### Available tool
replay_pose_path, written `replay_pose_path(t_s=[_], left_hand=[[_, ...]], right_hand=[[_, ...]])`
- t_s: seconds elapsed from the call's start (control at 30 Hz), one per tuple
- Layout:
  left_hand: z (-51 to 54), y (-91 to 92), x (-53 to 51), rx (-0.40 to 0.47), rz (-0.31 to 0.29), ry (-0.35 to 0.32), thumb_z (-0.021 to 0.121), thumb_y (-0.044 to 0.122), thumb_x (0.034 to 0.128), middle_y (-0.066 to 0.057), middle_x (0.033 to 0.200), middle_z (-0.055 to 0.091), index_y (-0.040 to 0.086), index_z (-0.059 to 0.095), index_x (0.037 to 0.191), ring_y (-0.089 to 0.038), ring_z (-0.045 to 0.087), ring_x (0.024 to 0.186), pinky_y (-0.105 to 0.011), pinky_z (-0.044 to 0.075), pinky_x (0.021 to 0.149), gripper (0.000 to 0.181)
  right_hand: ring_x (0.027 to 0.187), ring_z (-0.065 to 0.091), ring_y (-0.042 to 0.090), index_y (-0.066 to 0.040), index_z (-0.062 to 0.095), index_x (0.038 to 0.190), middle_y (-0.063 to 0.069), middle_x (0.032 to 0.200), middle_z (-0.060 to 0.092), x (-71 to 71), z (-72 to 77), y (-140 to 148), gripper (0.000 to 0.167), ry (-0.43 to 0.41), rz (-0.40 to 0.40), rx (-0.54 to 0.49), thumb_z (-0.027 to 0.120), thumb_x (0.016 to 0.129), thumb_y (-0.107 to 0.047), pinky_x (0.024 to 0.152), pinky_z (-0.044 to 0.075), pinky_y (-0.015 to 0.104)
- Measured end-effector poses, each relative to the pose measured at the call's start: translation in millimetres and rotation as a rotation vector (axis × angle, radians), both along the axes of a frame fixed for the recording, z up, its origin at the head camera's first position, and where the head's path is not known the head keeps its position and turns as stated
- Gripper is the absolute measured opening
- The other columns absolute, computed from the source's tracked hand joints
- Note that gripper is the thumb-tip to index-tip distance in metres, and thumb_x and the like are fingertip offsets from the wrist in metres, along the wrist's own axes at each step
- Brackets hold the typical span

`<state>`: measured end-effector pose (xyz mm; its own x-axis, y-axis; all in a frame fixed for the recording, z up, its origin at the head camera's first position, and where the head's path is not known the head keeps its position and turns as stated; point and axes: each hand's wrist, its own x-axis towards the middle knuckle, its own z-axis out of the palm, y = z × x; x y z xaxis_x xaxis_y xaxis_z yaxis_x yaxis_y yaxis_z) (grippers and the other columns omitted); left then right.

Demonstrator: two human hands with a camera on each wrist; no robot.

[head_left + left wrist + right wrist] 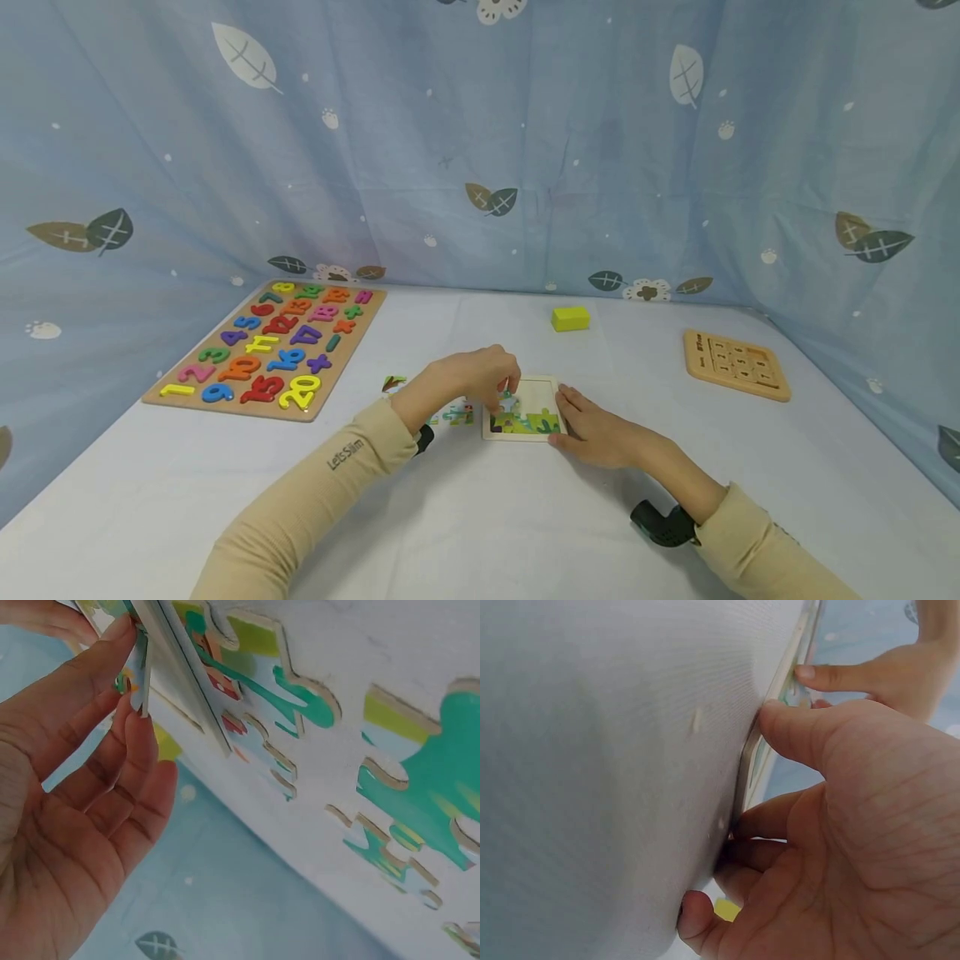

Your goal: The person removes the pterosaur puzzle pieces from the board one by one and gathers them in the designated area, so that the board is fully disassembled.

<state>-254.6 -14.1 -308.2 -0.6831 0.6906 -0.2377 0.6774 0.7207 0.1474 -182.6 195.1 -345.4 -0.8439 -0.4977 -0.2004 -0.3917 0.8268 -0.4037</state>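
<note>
A small jigsaw tray (525,438) with a pale wooden rim lies on the white table, its lower part filled with green and light-blue pieces. Above its left side, my left hand (480,375) pinches a thin puzzle piece (139,696) between thumb and fingertips; the picture on it is mostly hidden. My right hand (596,429) rests against the tray's right side, thumb at the near corner and fingers along the edge. Loose jigsaw pieces (457,413) lie left of the tray, partly covered by the left arm; a large green one (431,784) shows in the left wrist view.
A number board (258,407) with colourful numerals lies at the left. Behind the tray is a yellow-green block (570,319). To the right sits a wooden number-tile board (738,365). A blue leaf-print curtain (480,125) hangs along the table's back.
</note>
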Motion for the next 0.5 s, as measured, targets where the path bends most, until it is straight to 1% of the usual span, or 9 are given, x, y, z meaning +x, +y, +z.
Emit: replay_pose_path(t_s=[0.13, 0.23, 0.43, 0.5], left_hand=[[0.6, 0.6, -0.5, 0.003, 0.012, -0.02, 0.08, 0.016, 0.0788, -0.001, 0.094, 0.064, 0.011, 0.072, 0.105, -0.01, 0.058, 0.082, -0.024, 0.05, 0.071, 0.028], [1.2, 1.1, -1.4, -0.011, 0.026, -0.039, 0.079, 0.016, 0.0795, -0.001, 0.096, 0.065, 0.011, 0.072, 0.109, -0.01, 0.059, 0.083, -0.024, 0.05, 0.073, 0.031], [1.5, 3.6, -2.8, -0.063, 0.04, -0.077, 0.077, 0.017, 0.0823, -0.003, 0.11, 0.066, 0.011, 0.071, 0.115, -0.012, 0.061, 0.091, -0.026, 0.052, 0.077, 0.033], [1.6, 4.0, -2.7, -0.08, 0.038, -0.075, 0.076, 0.018, 0.0832, -0.002, 0.111, 0.065, 0.011, 0.071, 0.114, -0.01, 0.059, 0.089, -0.025, 0.051, 0.076, 0.032]], right_hand=[[0.146, 0.01, 0.043, 0.013, 0.018, 0.147, 0.028, 0.157, 0.01, 0.1, 0.3, -0.1, 0.075, 0.003, -0.002, 0.003, 0.048, 0.1, -0.037, 0.115, 0.02, 0.055], [0.146, 0.01, 0.043, 0.013, 0.018, 0.147, 0.028, 0.157, 0.01, 0.5, 0.7, -0.3, 0.075, 0.006, -0.002, 0.005, 0.048, 0.1, -0.037, 0.115, 0.02, 0.055], [0.146, 0.011, 0.043, 0.014, 0.018, 0.147, 0.028, 0.157, 0.01, 1.0, 1.6, -0.9, 0.075, 0.006, -0.001, 0.001, 0.048, 0.1, -0.036, 0.115, 0.02, 0.055], [0.146, 0.011, 0.043, 0.014, 0.018, 0.147, 0.028, 0.157, 0.01, 1.1, 1.7, -0.9, 0.075, 0.005, -0.001, 0.0, 0.048, 0.1, -0.036, 0.115, 0.02, 0.055]])
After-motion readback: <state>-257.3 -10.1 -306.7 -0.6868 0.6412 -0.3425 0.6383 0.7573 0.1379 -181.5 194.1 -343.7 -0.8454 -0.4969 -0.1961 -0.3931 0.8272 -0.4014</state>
